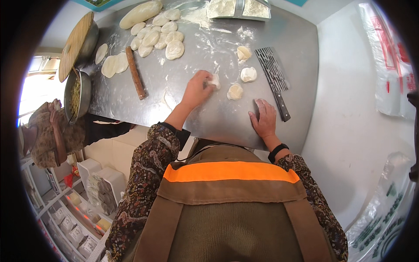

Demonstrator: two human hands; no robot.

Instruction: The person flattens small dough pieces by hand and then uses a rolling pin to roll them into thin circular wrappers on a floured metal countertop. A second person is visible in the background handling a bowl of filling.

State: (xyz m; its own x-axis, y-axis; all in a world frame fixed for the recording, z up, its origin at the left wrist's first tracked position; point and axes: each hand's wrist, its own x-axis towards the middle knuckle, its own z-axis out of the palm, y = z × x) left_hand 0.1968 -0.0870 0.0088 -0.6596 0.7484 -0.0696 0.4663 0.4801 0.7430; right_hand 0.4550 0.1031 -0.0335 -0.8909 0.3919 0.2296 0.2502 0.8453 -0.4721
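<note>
My left hand [198, 86] has its fingers curled about a small floured dough piece [214, 81] on the steel table. My right hand [264, 118] rests on the tabletop with its thumb apart from the fingers, holding nothing. Between and beyond my hands lie three more dough pieces: a round one [235, 91], a floury white one [248, 74] and a yellowish one [244, 53]. To the right of these lies a cleaver [272, 69], its dark handle [282, 106] close beside my right hand. The underside of the left hand's piece is hidden.
Several flattened dough rounds [151, 38] lie near a dough log [140, 14]. Left of centre is a wooden rolling pin [135, 72]. A metal container of flour [237, 9] stands at the back. A pan of filling [76, 96] and another person [49, 134] are at the left.
</note>
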